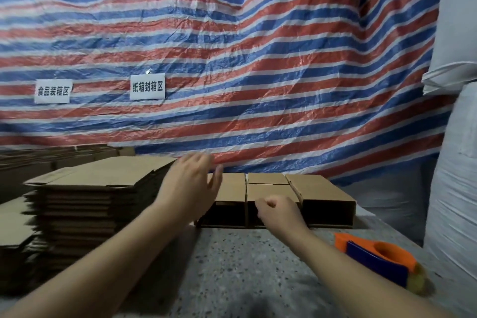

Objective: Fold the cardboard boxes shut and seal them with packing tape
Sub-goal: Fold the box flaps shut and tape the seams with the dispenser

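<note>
Three brown corrugated cardboard boxes (273, 199) ranged in a row at the far edge of the speckled grey table (245, 266), under the striped tarpaulin.

Left hand (192, 188) spread, grasping nothing, above the leftmost box; right hand (277, 210) clenched against the middle box, contents unseen. Orange-and-blue tape dispenser (379, 257) kept near on the right, presumably for sealing; tall stack of flattened brown cartons (85, 204) at left.

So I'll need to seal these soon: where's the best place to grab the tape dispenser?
Probably by the orange body of the tape dispenser, coming from above with the right hand. It lies flat on the table at the right with its top unobstructed; the blurred end nearest the camera can't be judged.
</note>
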